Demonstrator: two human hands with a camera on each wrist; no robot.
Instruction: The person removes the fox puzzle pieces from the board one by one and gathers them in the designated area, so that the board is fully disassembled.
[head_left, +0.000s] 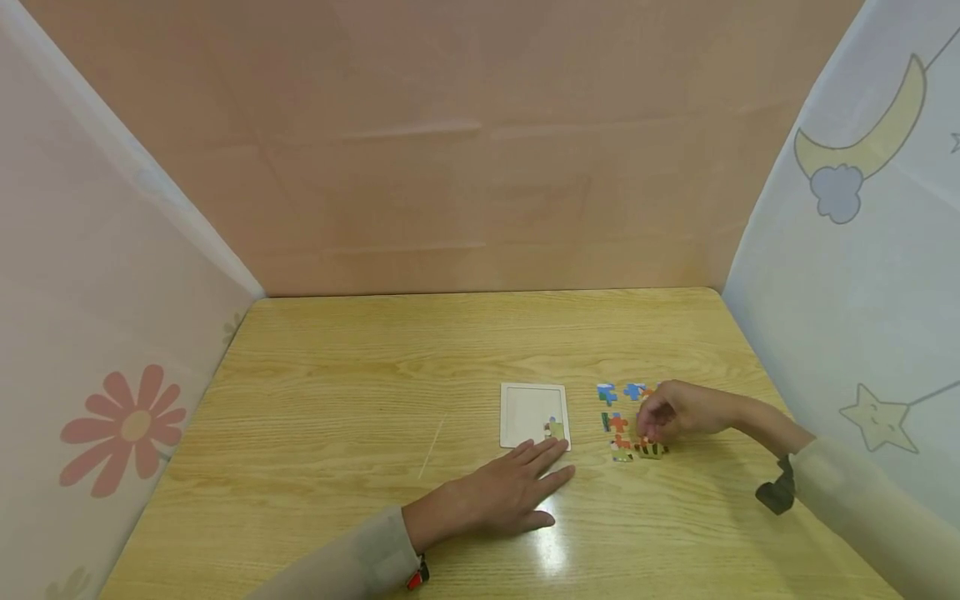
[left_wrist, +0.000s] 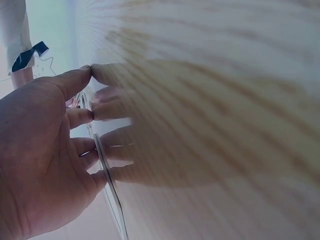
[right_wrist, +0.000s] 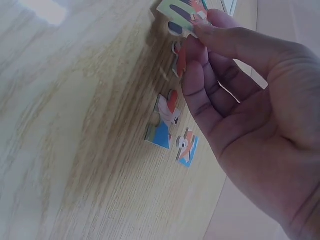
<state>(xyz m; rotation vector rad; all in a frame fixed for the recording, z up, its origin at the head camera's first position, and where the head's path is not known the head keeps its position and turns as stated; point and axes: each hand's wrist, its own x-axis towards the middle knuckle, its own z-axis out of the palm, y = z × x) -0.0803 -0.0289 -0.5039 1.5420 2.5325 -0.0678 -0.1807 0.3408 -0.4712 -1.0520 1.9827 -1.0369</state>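
My right hand (head_left: 681,410) pinches a green jigsaw piece (right_wrist: 179,11) with dark and orange patches between thumb and index finger, the other fingers curled. Just left of it lie loose puzzle pieces, among them a blue one (head_left: 606,392) and an orange one (head_left: 618,423). The white square puzzle tray (head_left: 522,410) holds one piece (head_left: 554,429) in its lower right corner. At the tray's near edge, my left hand (head_left: 506,493) lies palm down, fingers spread and fingertips touching the edge. In the left wrist view, nothing shows in that palm (left_wrist: 40,155).
The wooden table (head_left: 337,400) is bounded by a plain tan backdrop (head_left: 420,167) behind. Patterned white curtains stand at the left (head_left: 90,250) and right (head_left: 847,317). Two more loose pieces, one blue and pink (right_wrist: 162,125), lie under the right hand.
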